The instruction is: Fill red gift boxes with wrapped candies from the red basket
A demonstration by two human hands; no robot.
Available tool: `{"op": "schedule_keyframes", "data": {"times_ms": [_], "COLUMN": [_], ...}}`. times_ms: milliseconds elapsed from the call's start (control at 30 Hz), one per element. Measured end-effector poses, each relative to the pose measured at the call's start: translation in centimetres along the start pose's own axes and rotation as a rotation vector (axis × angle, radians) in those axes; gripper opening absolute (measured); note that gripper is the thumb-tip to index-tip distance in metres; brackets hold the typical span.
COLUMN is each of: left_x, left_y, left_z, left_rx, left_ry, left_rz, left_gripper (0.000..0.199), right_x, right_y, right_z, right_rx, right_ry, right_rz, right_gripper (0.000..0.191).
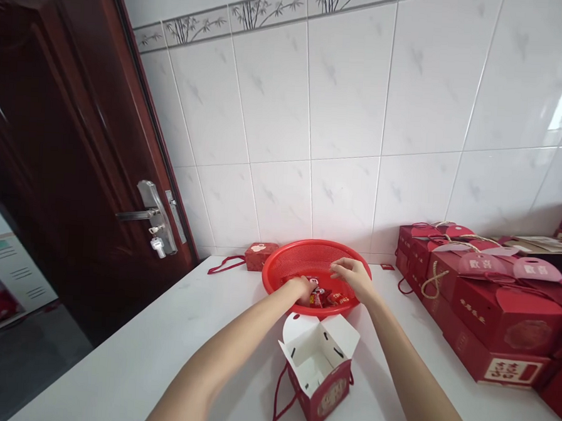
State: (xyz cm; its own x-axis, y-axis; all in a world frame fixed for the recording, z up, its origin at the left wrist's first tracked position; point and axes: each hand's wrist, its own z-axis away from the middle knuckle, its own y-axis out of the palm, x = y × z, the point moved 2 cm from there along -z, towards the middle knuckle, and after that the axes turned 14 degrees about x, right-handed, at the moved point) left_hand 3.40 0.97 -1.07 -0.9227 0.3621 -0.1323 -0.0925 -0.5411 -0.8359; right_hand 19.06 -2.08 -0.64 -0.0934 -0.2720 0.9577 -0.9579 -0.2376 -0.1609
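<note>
A red plastic basket [288, 261] with a perforated wall stands against the tiled wall, holding several red wrapped packets [321, 297] at its bottom. Into its left side reaches my left hand [304, 289], touching the packets; its fingertips are hidden, so its grip cannot be told. Over the basket's right side, my right hand [354, 278] hovers with bent fingers apart and nothing visible in them. Nearer to me, between my forearms, a red gift box [321, 382] stands upright with its white flaps up. Its white inside looks bare, and red cords hang from its sides.
Red gift boxes [502, 310] with cord handles are stacked at the right. A small red box [258, 256] with a ribbon lies left of the basket. A small red card [387, 267] rests by the wall. At the left is a dark wooden door [77, 149] with keys in its lock.
</note>
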Motion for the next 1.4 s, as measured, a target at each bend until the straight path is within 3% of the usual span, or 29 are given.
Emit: {"op": "schedule_keyframes", "data": {"times_ms": [100, 233, 433, 600, 800, 967, 1033, 1133, 1200, 1300, 1400], "left_x": [0.6, 1.1, 1.1, 1.0, 1.5, 1.7, 1.2, 0.1, -0.5, -1.3, -1.9], "left_y": [-0.1, 0.0, 0.2, 0.7, 1.2, 1.2, 1.4, 2.0, 2.4, 2.7, 2.7], "left_z": [0.4, 0.9, 1.0, 1.2, 1.6, 2.3, 2.3, 2.2, 2.2, 2.4, 2.3], "left_rx": [0.084, 0.11, -0.156, -0.317, -0.399, -0.596, -0.574, -0.411, -0.312, -0.239, -0.216], "left_ry": [-0.032, 0.027, 0.251, 0.382, 0.17, -0.061, -0.005, 0.216, 0.322, 0.372, 0.298], "left_rz": [0.01, 0.115, 0.336, 0.467, 0.461, 0.377, 0.279, 0.159, 0.105, 0.029, -0.112], "left_gripper": [0.087, 0.053, 0.038, 0.055, 0.09, 0.09, 0.072, 0.032, 0.019, 0.022, 0.037], "right_x": [-0.1, -0.2, -0.3, 0.1, 0.4, 0.2, 0.0, -0.1, -0.2, -0.5, -0.8], "right_y": [-0.1, 0.1, 0.2, 0.8, 1.5, 1.6, 1.7, 1.7, 1.7, 1.4, 1.2], "right_z": [0.0, 0.0, 0.1, 0.2, 0.7, 1.0, 0.9, 0.9, 0.9, 0.9, 0.8], "right_rx": [0.005, -0.012, -0.085, -0.066, -0.055, -0.073, -0.1, -0.15, -0.165, -0.167, -0.17], "right_ry": [0.02, 0.043, 0.106, 0.153, 0.228, 0.244, 0.234, 0.2, 0.184, 0.179, 0.181], "right_rz": [0.006, 0.014, 0.06, 0.073, 0.097, 0.172, 0.212, 0.27, 0.292, 0.305, 0.315], "right_gripper": [0.021, 0.018, 0.017, 0.03, 0.049, 0.053, 0.05, 0.043, 0.039, 0.034, 0.032]}}
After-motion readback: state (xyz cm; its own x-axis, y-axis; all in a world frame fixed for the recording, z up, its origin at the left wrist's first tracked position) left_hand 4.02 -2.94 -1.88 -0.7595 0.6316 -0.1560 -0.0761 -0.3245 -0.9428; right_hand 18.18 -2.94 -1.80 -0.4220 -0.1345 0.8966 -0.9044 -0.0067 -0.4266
